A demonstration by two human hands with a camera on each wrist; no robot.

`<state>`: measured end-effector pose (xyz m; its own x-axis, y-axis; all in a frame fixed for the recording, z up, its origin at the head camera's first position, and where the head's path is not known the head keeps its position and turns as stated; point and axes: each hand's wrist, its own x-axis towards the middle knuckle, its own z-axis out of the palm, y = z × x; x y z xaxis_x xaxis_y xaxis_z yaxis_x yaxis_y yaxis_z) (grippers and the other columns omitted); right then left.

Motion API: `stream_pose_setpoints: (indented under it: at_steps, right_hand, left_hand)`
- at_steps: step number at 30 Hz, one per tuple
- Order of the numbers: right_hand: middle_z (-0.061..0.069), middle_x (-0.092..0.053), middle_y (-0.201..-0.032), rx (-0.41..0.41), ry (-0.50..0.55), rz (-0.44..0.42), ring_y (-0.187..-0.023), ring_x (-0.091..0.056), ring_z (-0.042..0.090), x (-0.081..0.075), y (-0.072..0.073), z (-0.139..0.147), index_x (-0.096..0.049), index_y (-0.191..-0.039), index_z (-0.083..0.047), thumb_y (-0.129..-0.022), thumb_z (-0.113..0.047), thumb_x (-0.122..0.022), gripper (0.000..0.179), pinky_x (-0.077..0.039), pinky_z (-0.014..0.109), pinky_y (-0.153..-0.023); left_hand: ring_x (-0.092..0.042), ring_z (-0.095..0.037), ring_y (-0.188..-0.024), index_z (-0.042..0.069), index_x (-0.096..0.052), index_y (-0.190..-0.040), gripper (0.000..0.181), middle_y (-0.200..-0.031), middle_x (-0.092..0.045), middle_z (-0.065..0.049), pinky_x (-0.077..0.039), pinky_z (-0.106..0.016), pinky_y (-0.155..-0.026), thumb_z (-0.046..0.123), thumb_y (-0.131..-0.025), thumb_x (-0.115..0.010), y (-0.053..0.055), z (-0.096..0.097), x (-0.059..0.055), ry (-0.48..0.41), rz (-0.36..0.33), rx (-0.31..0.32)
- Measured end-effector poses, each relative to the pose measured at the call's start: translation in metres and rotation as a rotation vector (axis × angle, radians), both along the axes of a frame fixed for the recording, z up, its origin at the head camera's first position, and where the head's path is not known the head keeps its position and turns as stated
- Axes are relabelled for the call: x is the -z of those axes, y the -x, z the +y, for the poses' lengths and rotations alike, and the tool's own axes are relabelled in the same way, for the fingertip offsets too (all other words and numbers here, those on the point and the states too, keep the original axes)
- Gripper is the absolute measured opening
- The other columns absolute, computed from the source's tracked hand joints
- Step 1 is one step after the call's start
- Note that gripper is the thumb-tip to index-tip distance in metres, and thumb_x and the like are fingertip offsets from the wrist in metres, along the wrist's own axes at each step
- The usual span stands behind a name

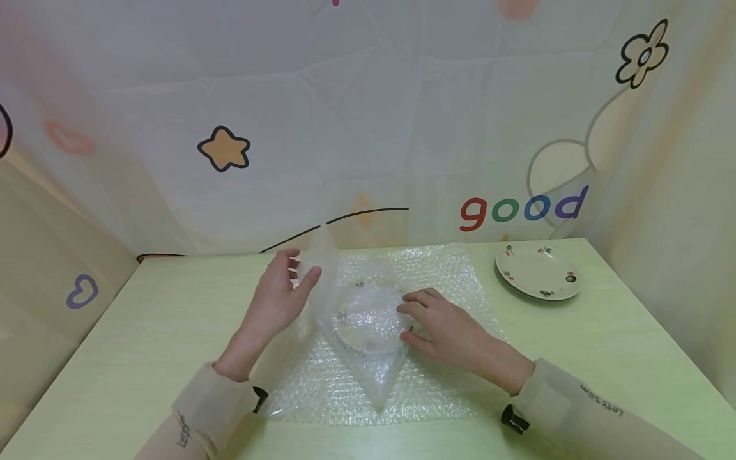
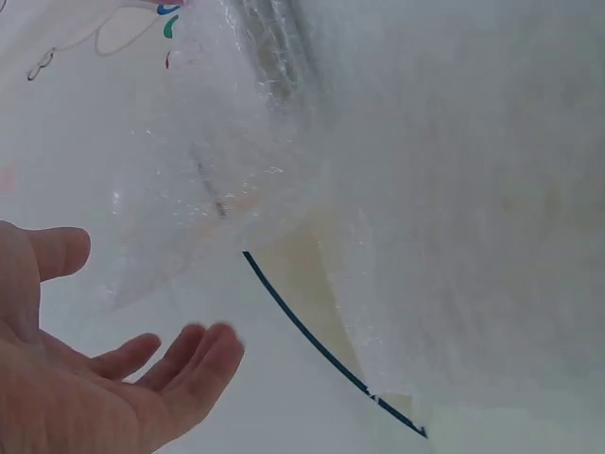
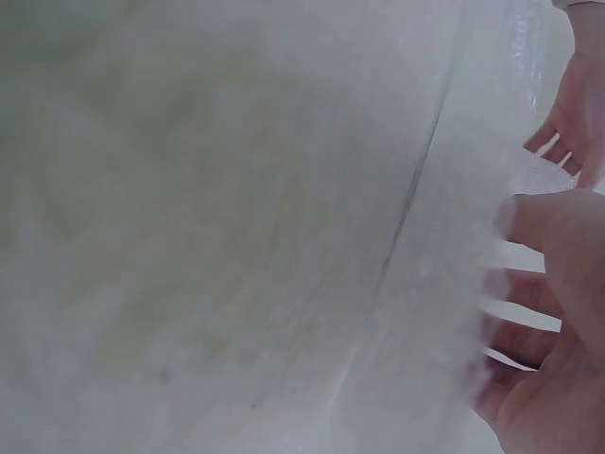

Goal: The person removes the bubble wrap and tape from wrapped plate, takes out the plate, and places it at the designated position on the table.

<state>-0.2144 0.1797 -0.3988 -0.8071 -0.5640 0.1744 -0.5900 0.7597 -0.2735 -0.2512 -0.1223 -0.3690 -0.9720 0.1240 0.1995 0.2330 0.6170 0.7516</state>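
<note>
A patterned plate (image 1: 368,319) lies mid-table with bubble wrap folded over it, so its print shows only faintly. Under it spreads a sheet of bubble wrap (image 1: 448,390). My left hand (image 1: 280,291) is beside an upright flap of wrap (image 1: 324,268), fingers spread; in the left wrist view a gap separates that hand (image 2: 123,369) from the hanging wrap (image 2: 217,170). At the plate's right edge, my right hand (image 1: 445,329) touches the wrap with its fingertips. The right wrist view has its fingers (image 3: 520,293) fairly straight along the wrap's edge, the tips blurred.
Another round plate (image 1: 537,271), with small printed motifs and what looks like a second rim beneath, sits at the back right of the pale green table (image 1: 172,319). A printed curtain (image 1: 374,128) hangs behind the table and along its sides.
</note>
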Motion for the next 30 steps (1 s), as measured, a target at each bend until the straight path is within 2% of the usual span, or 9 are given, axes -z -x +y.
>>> stream_pose_setpoints:
  at_steps: [4, 8, 12, 15, 20, 24, 30]
  right_hand:
    - [0.015, -0.059, -0.140, -0.003, -0.002, 0.001, -0.131, -0.052, 0.032, -0.001, 0.000, 0.000, -0.069, -0.129, -0.004, -0.093, -0.025, -0.079, 0.042, -0.048, 0.047, -0.106]
    - [0.014, -0.059, -0.140, -0.010, -0.006, 0.005, -0.131, -0.051, 0.032, -0.001, 0.001, 0.000, -0.068, -0.129, -0.004, -0.094, -0.025, -0.078, 0.042, -0.048, 0.047, -0.106]
    - [0.014, -0.059, -0.141, -0.018, -0.012, 0.008, -0.130, -0.052, 0.033, -0.001, 0.001, -0.001, -0.069, -0.129, -0.004, -0.094, -0.025, -0.078, 0.042, -0.048, 0.047, -0.105]
    - [0.015, -0.059, -0.141, -0.020, -0.014, 0.010, -0.130, -0.052, 0.033, -0.001, 0.001, -0.001, -0.069, -0.128, -0.003, -0.093, -0.025, -0.078, 0.042, -0.049, 0.048, -0.105]
    - [0.015, -0.060, -0.139, -0.026, -0.009, 0.028, -0.129, -0.053, 0.033, -0.001, 0.001, 0.000, -0.069, -0.127, -0.004, -0.093, -0.024, -0.079, 0.041, -0.049, 0.047, -0.104]
    - [0.015, -0.061, -0.138, -0.036, -0.005, 0.048, -0.127, -0.054, 0.033, 0.000, 0.001, 0.001, -0.070, -0.126, -0.003, -0.093, -0.023, -0.079, 0.040, -0.050, 0.047, -0.103]
    - [0.015, -0.061, -0.137, -0.033, -0.003, 0.032, -0.127, -0.054, 0.034, -0.001, 0.001, 0.001, -0.070, -0.126, -0.003, -0.094, -0.024, -0.078, 0.039, -0.050, 0.048, -0.104]
  left_hand:
    - [-0.040, -0.042, -0.135, -0.008, -0.032, -0.152, 0.067, -0.147, -0.040, -0.027, -0.039, -0.056, -0.108, 0.027, -0.104, -0.063, -0.006, 0.005, -0.006, 0.030, 0.089, 0.005]
    - [-0.027, -0.045, -0.144, -0.009, -0.026, -0.155, 0.074, -0.154, -0.028, -0.030, -0.031, -0.058, -0.114, 0.024, -0.102, -0.066, -0.010, 0.010, -0.010, 0.066, 0.141, 0.018]
    - [-0.019, -0.044, -0.147, -0.008, -0.022, -0.158, 0.080, -0.159, -0.019, -0.029, -0.031, -0.058, -0.115, 0.019, -0.100, -0.069, -0.014, 0.014, -0.011, 0.089, 0.198, 0.027]
    - [-0.018, -0.044, -0.148, -0.008, -0.023, -0.157, 0.080, -0.160, -0.017, -0.027, -0.032, -0.059, -0.114, 0.016, -0.098, -0.071, -0.017, 0.019, -0.012, 0.113, 0.277, 0.048]
    - [-0.024, -0.042, -0.147, -0.008, -0.036, -0.153, 0.070, -0.160, -0.022, -0.025, -0.037, -0.058, -0.111, 0.013, -0.096, -0.072, -0.021, 0.026, -0.013, 0.154, 0.413, 0.128]
    - [-0.032, -0.039, -0.145, -0.006, -0.046, -0.148, 0.059, -0.159, -0.031, -0.021, -0.041, -0.054, -0.110, 0.011, -0.097, -0.071, -0.023, 0.031, -0.013, 0.175, 0.438, 0.203]
    - [-0.037, -0.036, -0.143, -0.005, -0.054, -0.142, 0.049, -0.156, -0.039, -0.017, -0.041, -0.051, -0.111, 0.012, -0.098, -0.070, -0.026, 0.035, -0.011, 0.217, 0.449, 0.263]
